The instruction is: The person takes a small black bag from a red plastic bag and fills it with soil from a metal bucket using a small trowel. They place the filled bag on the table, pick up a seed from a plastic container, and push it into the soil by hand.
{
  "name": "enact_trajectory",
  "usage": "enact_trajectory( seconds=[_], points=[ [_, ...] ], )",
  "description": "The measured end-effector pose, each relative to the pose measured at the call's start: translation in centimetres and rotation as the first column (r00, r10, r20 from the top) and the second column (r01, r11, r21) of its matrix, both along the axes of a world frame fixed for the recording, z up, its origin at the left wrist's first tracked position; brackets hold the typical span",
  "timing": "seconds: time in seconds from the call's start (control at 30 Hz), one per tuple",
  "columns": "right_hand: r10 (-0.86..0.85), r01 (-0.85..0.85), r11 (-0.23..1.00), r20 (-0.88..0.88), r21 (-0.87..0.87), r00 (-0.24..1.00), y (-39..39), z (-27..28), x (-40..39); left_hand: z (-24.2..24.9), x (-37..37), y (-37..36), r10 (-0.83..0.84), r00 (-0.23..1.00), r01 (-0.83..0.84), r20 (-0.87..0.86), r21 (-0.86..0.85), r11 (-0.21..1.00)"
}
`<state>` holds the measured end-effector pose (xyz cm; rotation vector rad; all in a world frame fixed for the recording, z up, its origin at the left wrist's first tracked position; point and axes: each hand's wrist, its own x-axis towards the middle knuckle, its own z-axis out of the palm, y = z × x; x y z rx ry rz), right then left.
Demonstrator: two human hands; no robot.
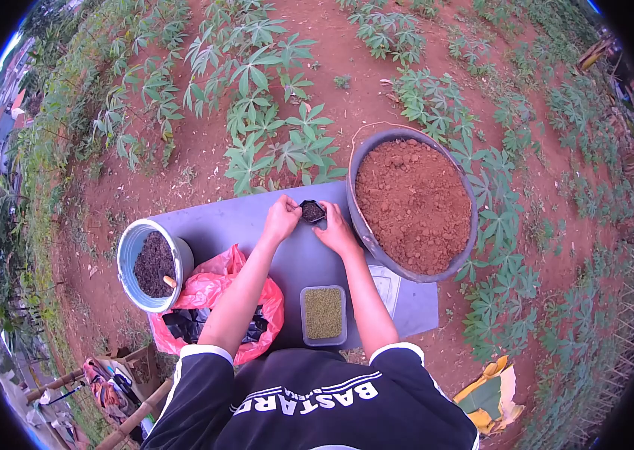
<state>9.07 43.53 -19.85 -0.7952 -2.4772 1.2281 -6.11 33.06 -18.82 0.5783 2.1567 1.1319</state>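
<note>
Over the far part of the table, my right hand grips the right side of a small black plant pot, which holds dark soil. My left hand is closed in a pinch close against the pot's left rim; whatever lies between its fingertips is hidden. Nearer my body sits a clear plastic tub of small greenish-yellow grains. A pink plastic bag, with black plastic showing inside, lies partly under my left forearm.
A light-blue bucket of dark soil, with a small tan handle-like piece in it, stands at left. A large dark tub of reddish soil stands at right. Beside it lies a clear lid on the grey table. Leafy plants grow around.
</note>
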Motion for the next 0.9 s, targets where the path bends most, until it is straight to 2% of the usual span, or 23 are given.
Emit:
enact_trajectory(
  seconds=[0.03,0.1,0.17,0.23,0.27,0.3,0.37,0.4,0.43,0.47,0.5,0.57,0.63,0.7,0.77,0.9],
  points=[
    [0.006,-0.006,1.000,0.005,0.001,1.000,-0.1,0.4,0.4,0.4,0.3,-0.2,-0.012,1.000,0.012,-0.015,-0.003,1.000],
    [-0.036,0.055,0.988,0.130,-0.141,0.991,-0.7,1.1,1.1,1.4,0.9,-0.4,-0.002,1.000,0.002,0.002,-0.009,1.000],
    [-0.043,0.068,0.985,0.157,-0.157,0.987,-1.5,0.7,2.2,2.4,1.3,-1.2,0.035,0.999,-0.035,0.019,-0.023,0.999],
    [-0.041,0.074,0.982,0.187,-0.174,0.982,-2.4,0.3,3.5,2.8,1.7,-2.0,0.009,0.997,-0.008,-0.073,0.014,1.000],
    [-0.056,0.088,0.978,0.170,-0.187,0.984,-3.0,0.1,4.2,2.8,2.1,-2.7,0.024,0.998,-0.020,-0.050,0.085,0.996],
    [-0.075,0.105,0.974,0.152,-0.201,0.986,-3.5,0.1,4.9,3.0,2.6,-3.9,0.050,0.998,-0.047,-0.045,0.077,0.996],
    [-0.063,0.086,0.975,0.116,-0.206,0.991,-4.9,0.2,6.3,3.3,3.9,-6.1,-0.112,0.970,0.146,-0.217,0.145,0.979],
    [-0.050,0.083,0.961,0.128,-0.263,0.990,-5.6,1.2,6.9,3.9,4.6,-7.2,-0.109,0.971,0.141,-0.215,0.139,0.980],
    [-0.043,0.085,0.944,0.139,-0.318,0.989,-6.2,2.2,7.6,4.5,5.3,-8.7,-0.107,0.994,0.107,-0.007,0.142,0.984],
    [-0.033,0.067,0.951,0.117,-0.302,0.993,-7.1,3.2,8.3,5.1,6.0,-10.1,-0.100,0.974,0.073,0.201,0.136,0.988],
    [-0.033,0.068,0.949,0.119,-0.306,0.992,-7.8,4.1,9.0,5.4,6.5,-11.6,-0.099,0.974,0.073,0.204,0.131,0.989],
    [0.043,-0.014,0.959,0.096,-0.283,0.994,-8.9,5.4,10.4,5.8,7.0,-14.8,-0.067,0.932,0.008,0.356,0.166,0.986],
    [0.076,-0.049,0.957,0.084,-0.285,0.994,-9.8,5.9,11.5,7.2,7.3,-17.8,-0.042,0.933,0.000,0.357,0.117,0.993],
    [0.162,-0.130,0.953,0.101,-0.273,0.982,-10.4,6.3,12.3,8.0,7.8,-20.3,-0.029,0.919,-0.058,0.394,0.208,0.976],
    [0.190,-0.160,0.956,0.100,-0.247,0.977,-11.1,6.6,12.4,10.3,8.4,-22.4,0.001,0.906,-0.092,0.424,0.194,0.977],
    [0.210,-0.194,0.962,0.067,-0.191,0.976,-13.5,9.3,11.2,11.7,9.3,-27.4,-0.051,0.936,-0.023,0.349,0.206,0.978]
  ],
)
